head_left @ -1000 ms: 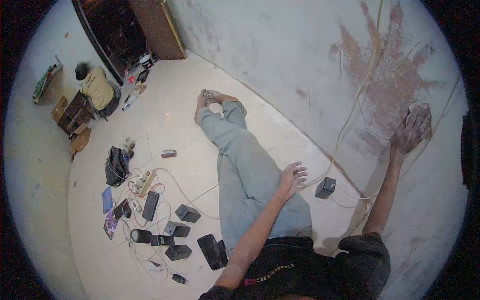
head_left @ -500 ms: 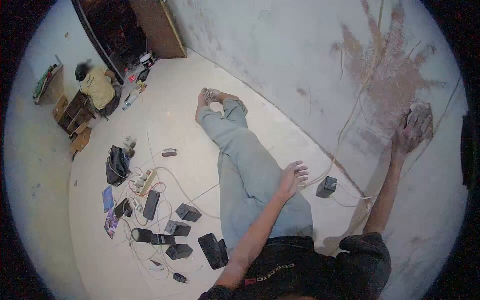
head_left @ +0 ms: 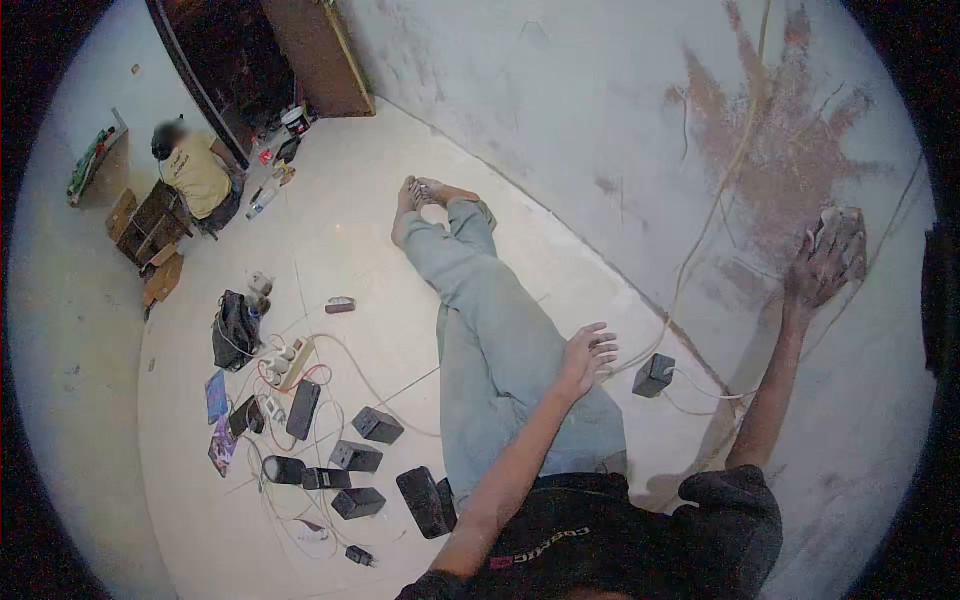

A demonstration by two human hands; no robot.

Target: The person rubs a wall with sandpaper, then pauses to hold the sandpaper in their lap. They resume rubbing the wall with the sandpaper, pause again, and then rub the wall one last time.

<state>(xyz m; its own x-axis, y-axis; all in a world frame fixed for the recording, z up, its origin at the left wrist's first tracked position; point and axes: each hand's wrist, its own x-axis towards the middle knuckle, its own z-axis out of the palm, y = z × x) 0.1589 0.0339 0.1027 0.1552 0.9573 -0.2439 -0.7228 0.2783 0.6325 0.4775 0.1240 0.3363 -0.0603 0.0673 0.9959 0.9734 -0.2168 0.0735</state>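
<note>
We have our right hand (head_left: 825,270) spread against the wall (head_left: 520,130), over a pale piece (head_left: 829,222) whose edges show beside and beyond the fingers. That piece lies between the hand and the wall, touching both as far as we can see; whether the fingers clamp it or only lie over it, we cannot tell. Up and to the left of that hand is a reddish-brown patch (head_left: 785,165), its lower end just beside the fingers. A pale cord (head_left: 697,240) runs down the wall, left of the hand. Our left hand (head_left: 590,360) rests on the grey trousers (head_left: 485,300), well apart from the pale piece, its fingers slightly apart and loosely curved. A black block (head_left: 653,376) with a white cable plugged in sits on the floor (head_left: 350,215), to the right of the left hand and near it. Beyond the legs, left of that hand, lie a power strip (head_left: 297,364), a black bag (head_left: 236,330) and several dark blocks (head_left: 356,457) among tangled wires. Farther up and left, another person (head_left: 200,178) crouches beside a brown box (head_left: 150,225).
</note>
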